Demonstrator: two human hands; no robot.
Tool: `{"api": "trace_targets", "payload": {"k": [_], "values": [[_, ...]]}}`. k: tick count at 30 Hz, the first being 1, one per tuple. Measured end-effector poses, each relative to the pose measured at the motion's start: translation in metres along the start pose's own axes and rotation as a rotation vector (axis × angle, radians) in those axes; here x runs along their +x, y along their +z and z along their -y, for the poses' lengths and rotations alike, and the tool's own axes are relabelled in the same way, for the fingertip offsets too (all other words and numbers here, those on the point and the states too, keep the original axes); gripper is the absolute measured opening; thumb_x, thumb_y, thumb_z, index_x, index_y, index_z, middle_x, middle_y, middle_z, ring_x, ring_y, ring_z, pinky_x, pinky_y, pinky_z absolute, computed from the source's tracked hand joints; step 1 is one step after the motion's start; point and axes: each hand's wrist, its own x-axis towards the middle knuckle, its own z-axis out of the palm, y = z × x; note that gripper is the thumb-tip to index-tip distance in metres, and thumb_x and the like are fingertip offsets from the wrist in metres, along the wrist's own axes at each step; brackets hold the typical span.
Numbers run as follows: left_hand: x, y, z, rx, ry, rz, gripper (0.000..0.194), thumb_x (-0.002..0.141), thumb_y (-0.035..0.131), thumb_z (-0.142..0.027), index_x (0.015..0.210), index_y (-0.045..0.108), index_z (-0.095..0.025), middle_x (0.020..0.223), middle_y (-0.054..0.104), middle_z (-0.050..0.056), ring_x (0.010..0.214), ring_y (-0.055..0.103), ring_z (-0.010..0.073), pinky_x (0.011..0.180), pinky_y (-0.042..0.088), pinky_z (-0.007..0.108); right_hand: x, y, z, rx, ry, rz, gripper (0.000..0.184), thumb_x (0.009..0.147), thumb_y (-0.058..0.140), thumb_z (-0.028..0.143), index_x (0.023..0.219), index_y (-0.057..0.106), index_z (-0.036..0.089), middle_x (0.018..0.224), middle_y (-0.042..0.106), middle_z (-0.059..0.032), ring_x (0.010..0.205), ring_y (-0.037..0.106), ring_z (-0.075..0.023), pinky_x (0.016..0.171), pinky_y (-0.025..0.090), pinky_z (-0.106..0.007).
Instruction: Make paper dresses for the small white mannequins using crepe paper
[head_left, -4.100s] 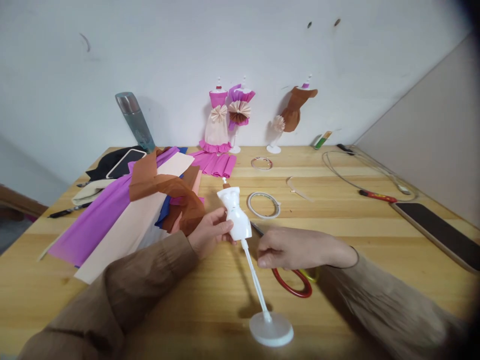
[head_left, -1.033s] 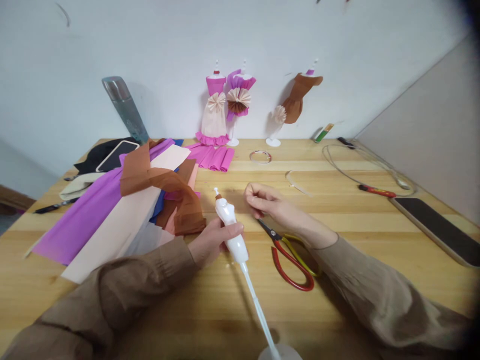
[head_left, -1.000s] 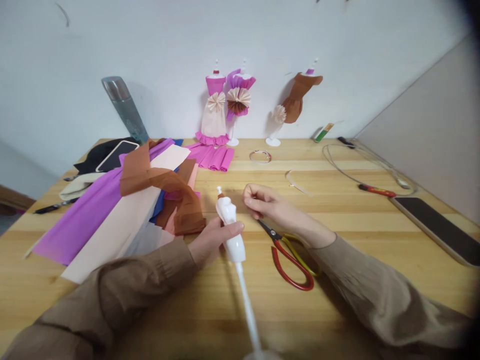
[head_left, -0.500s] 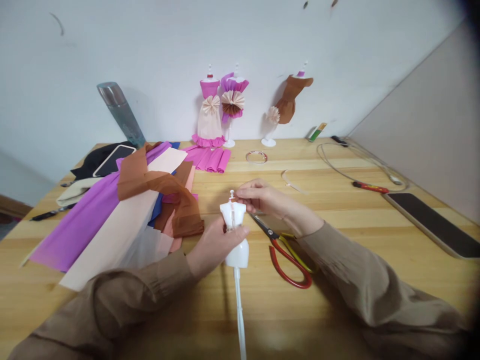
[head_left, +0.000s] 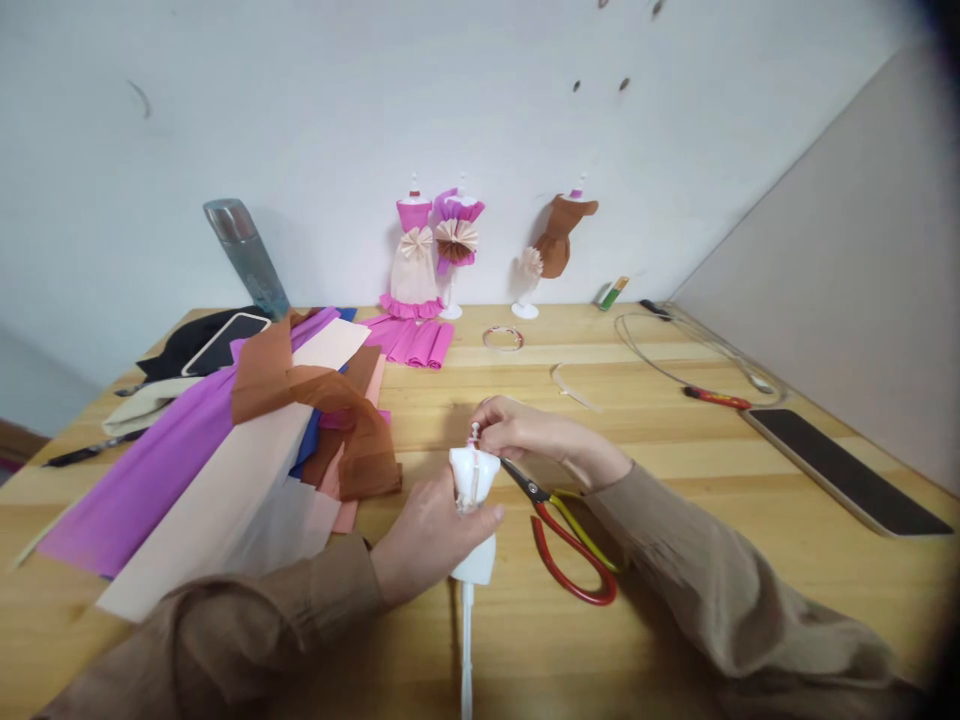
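Note:
A small white mannequin torso (head_left: pixel 475 470) on a thin white pole is held tilted over the table, its neck pointing away from me. My left hand (head_left: pixel 429 530) wraps around its waist, with the thumb across the front. At the neck, a narrow reddish-brown band shows below the knob. My right hand (head_left: pixel 536 437) is pinched closed beside that neck; what lies between its fingertips is too small and covered to make out. Just under my right wrist, scissors (head_left: pixel 559 535) with red and yellow handles lie on the table, their tips toward the mannequin.
Purple, cream and brown crepe paper (head_left: pixel 176 455) is piled at the left, near a phone (head_left: pixel 225 343) and a bottle (head_left: pixel 247 258). Dressed mannequins (head_left: pixel 415 255) stand along the wall. To the right are a dark phone (head_left: pixel 847 470), a cable, and a red-handled tool (head_left: pixel 716 397).
The view has tilted up slightly, so the table things appear lower. My left hand keeps its hold on the mannequin; my right fingers have curled in closer to its neck.

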Motion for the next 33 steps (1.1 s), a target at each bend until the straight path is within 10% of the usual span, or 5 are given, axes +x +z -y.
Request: {"api": "trace_targets", "payload": {"k": [33], "values": [[0.0,-0.003,0.0,-0.117,0.006,0.102,0.013,0.081,0.052,-0.027,0.079,0.042,-0.019,0.069,0.043,-0.005,0.065,0.043,0.0114,0.059,0.034,0.025,0.004,0.007,-0.014,0.402,0.052,0.037,0.009,0.055,0.062,0.012,0.054,0.053,0.015,0.045,0.033,0.0096,0.039,0.017,-0.0001,0.039,0.005,-0.018]]}}
